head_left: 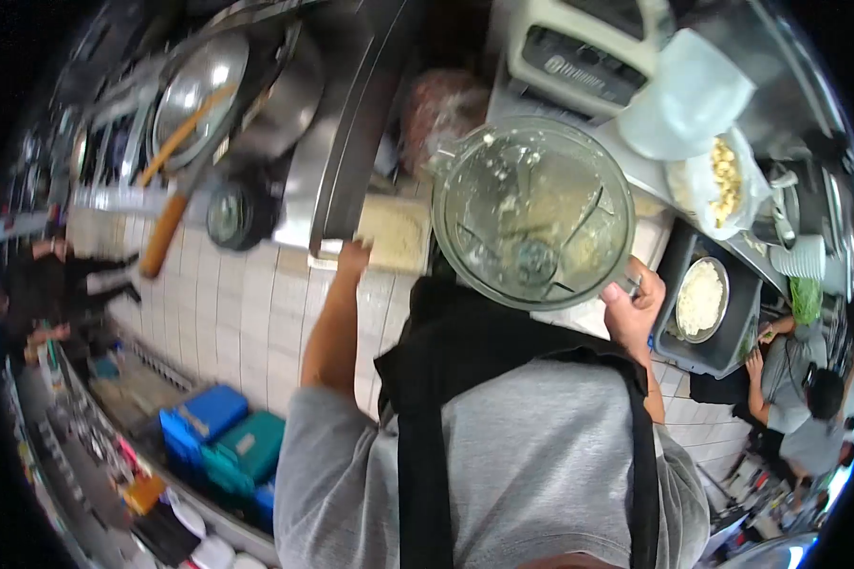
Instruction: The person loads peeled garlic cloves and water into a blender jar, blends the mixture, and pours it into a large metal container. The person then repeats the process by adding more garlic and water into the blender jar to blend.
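Observation:
My right hand (636, 296) is closed around the handle of a clear blender jar (536, 213). The jar's open mouth faces me; pale bits and wet residue cling to its walls, and the blade hub shows at the bottom. My left hand (354, 256) is at the near-left corner of a rectangular tub (394, 232) holding a pale, grainy mass. Its fingers are small and blurred, so whether they grip the rim cannot be made out. Part of the tub is hidden behind the jar.
A blender base (584, 66), a white bucket (688, 95) and a bag of pale chopped pieces (726, 185) stand ahead right. A grey bin (735, 313) holds a bowl of white food (702, 299). Metal pans (199, 100) lie left. Co-workers (802, 408) are at right and far left.

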`<state>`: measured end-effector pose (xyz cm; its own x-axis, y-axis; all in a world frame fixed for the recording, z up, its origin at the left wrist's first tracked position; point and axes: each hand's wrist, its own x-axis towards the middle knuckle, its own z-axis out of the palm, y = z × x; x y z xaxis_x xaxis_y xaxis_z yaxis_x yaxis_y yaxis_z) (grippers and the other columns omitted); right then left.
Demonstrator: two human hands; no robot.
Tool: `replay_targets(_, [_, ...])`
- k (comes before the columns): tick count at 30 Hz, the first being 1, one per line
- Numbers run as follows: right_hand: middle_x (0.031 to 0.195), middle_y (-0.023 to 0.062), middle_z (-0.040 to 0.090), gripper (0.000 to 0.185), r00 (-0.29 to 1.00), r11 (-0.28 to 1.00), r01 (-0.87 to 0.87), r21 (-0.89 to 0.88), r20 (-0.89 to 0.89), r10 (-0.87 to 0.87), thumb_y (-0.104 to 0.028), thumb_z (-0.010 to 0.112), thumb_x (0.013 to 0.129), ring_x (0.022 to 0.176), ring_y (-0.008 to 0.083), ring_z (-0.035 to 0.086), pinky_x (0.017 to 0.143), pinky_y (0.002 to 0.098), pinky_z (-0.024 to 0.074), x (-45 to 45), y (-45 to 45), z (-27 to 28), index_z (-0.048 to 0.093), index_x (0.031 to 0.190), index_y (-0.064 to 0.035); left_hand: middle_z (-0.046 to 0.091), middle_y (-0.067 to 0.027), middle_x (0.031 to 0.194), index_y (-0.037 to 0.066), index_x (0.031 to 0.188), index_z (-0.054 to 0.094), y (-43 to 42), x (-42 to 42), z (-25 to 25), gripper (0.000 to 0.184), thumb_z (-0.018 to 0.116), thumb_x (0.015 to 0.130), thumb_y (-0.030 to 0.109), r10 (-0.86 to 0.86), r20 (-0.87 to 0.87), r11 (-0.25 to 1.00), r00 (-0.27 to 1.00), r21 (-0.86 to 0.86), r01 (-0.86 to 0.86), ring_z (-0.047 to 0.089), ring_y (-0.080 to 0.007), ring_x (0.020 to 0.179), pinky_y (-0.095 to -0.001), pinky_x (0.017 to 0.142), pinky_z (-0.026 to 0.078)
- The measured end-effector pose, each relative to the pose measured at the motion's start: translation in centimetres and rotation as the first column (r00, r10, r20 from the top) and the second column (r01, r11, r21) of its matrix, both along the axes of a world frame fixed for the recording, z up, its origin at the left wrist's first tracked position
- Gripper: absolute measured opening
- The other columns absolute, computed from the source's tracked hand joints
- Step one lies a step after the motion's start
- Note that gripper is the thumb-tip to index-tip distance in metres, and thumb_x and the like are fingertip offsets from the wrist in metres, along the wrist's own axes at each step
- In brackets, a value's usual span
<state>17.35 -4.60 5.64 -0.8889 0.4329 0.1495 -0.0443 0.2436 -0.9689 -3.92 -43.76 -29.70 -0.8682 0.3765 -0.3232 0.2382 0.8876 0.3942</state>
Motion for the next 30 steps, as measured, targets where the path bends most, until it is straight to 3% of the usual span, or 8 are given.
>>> replay_targets(4, [0.065,0.0025,0.057,0.026,0.914,0.849,0.139,-0.51,-0.263,-0.307,-0.017,0.066,0.078,0.054,0.0095,0.053,0.049,0.0225,0.0452,-1.8,3.4,5.7,0.059,0.096,0.0006,0.063,-0.0209,0.075,0.009,0.083,0.069,-0.8,0.8,-1.1,0.019,0.053,0.08,0.02,0.378,-0.121,0.914,0.918,0.207,-0.349,0.063,-0.0386,0.076,-0.0473,0.066,0.05])
replay_targets(8, [0.052,-0.0052,0.027,0.033,0.766,0.866,0.15,-0.478,-0.498,-0.407,-0.03,0.051,0.09,0.042,0.0066,0.026,0.042,0.0257,0.0244,-6.1,6.3,13.1,0.038,0.066,-0.0125,0.065,-0.0162,0.069,0.01,0.071,0.069,-2.2,1.1,-0.8,0.022,0.063,0.075,0.031,0.498,-0.201,0.858,0.844,0.258,-0.445,0.063,-0.0357,0.067,-0.0446,0.061,0.051])
replay_targets(10, [0.054,-0.0063,0.025,0.031,0.734,0.931,-0.012,-0.364,-0.635,-0.239,-0.025,0.048,0.092,0.044,0.0054,0.025,0.043,0.0238,0.0218,-9.5,7.2,16.0,0.037,0.065,-0.0135,0.065,-0.0158,0.068,0.01,0.07,0.069,-1.9,0.5,0.4,0.023,0.067,0.072,0.032,0.262,-0.311,0.929,0.913,-0.176,-0.327,0.064,-0.0349,0.066,-0.0432,0.061,0.051])
replay_targets(14, [0.056,-0.005,0.031,0.025,0.608,0.953,0.168,-0.253,-0.734,-0.302,-0.015,0.055,0.089,0.046,0.0048,0.025,0.043,0.0225,0.0208,-17.1,8.3,18.2,0.045,0.067,-0.0102,0.068,-0.0161,0.079,0.01,0.077,0.072,-3.2,0.3,-0.3,0.019,0.071,0.066,0.026,0.537,-0.041,0.843,0.843,0.054,-0.535,0.065,-0.0321,0.07,-0.0402,0.066,0.051])
replay_targets(16, [0.056,-0.005,0.035,0.018,0.574,0.955,0.143,-0.259,-0.764,-0.294,-0.013,0.061,0.085,0.045,0.0044,0.028,0.043,0.0217,0.0228,-20.9,10.8,17.1,0.051,0.072,-0.007,0.068,-0.0164,0.086,0.009,0.084,0.073,-4.6,0.6,-2.4,0.025,0.071,0.064,0.025,0.498,0.052,0.792,0.866,0.381,-0.478,0.066,-0.0298,0.079,-0.0387,0.072,0.051])
replay_targets(20, [0.055,-0.0059,0.033,0.021,0.607,0.924,0.216,-0.315,-0.698,-0.38,-0.02,0.068,0.081,0.044,0.0038,0.026,0.042,0.0228,0.0208,-24.9,12.6,17.0,0.053,0.072,-0.009,0.067,-0.0207,0.093,0.006,0.103,0.068,-5.3,1.4,-1.2,0.04,0.069,0.066,0.021,0.336,0.035,0.935,0.941,0.108,-0.337,0.064,-0.0349,0.091,-0.0386,0.082,0.049])
replay_targets(28, [0.059,-0.0018,0.049,0.027,0.645,0.863,0.46,-0.207,-0.59,-0.486,-0.028,0.066,0.082,0.045,0.0104,0.041,0.039,0.0276,0.0311,-28.9,16.2,17.2,0.063,0.084,-0.0007,0.059,-0.0092,0.066,0.011,0.069,0.057,-4.8,2.3,-3.2,0.011,0.056,0.076,0.018,-0.28,-0.232,0.933,0.931,0.163,0.321,0.061,-0.0289,0.065,-0.0405,0.054,0.047])
replay_targets(30, [0.06,0.0005,0.051,0.03,0.692,0.865,0.437,-0.245,-0.523,-0.498,-0.029,0.065,0.082,0.045,0.0111,0.043,0.04,0.0283,0.0326,-27.5,16.8,16.5,0.062,0.082,0.0001,0.064,-0.01,0.071,0.003,0.075,0.062,-0.4,1.6,1.1,0.02,0.054,0.082,0.019,-0.194,0.136,0.976,0.972,0.124,0.177,0.062,-0.0224,0.067,-0.0331,0.063,0.048])
